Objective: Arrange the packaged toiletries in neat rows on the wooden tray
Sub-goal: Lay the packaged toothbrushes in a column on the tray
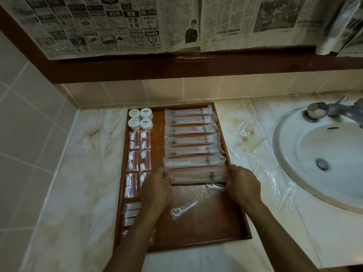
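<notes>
Both hands, left hand (157, 185) and right hand (242, 183), pinched the ends of a long toothbrush packet (198, 176) with curled fingers, squaring it as the nearest in the right-hand row (seventh, I judged) on the wooden tray (198, 240).

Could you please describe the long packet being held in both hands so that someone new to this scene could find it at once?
Start at the wooden tray on the marble counter left of the sink. Down its right side runs a column of long frosted packets; the held packet is the nearest one. It alone has the left hand and right hand pinching its two ends.
</notes>
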